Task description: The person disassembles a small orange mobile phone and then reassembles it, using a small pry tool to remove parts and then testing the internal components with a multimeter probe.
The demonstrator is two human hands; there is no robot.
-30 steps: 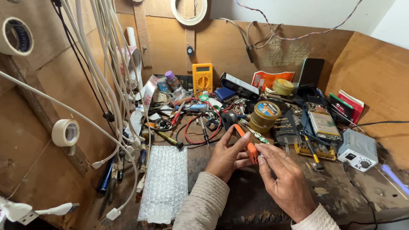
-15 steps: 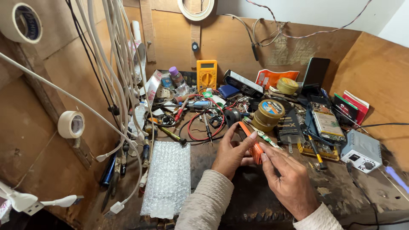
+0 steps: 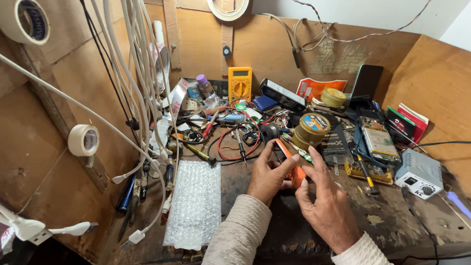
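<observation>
My left hand [image 3: 267, 172] and my right hand [image 3: 324, 203] meet over the middle of a cluttered workbench [image 3: 392, 223]. Together they hold a small orange tool with a flat handle [image 3: 292, 166]; my left fingers pinch its upper end and my right fingers grip its lower part. A thin green and white strip [image 3: 303, 154] lies just past my right fingertips. Both forearms wear light knitted sleeves.
A sheet of bubble wrap [image 3: 194, 203] lies left of my hands. Behind are a yellow multimeter [image 3: 240, 83], red and black probe leads [image 3: 230, 140], solder tins [image 3: 312, 128], a phone board [image 3: 379, 141], a small grey control box [image 3: 419, 172]. White cables [image 3: 137, 88] and tape rolls [image 3: 83, 140] hang at left.
The view has shifted slightly. My hands stay together on the orange tool, which sits a little lower between my fingers than before.
</observation>
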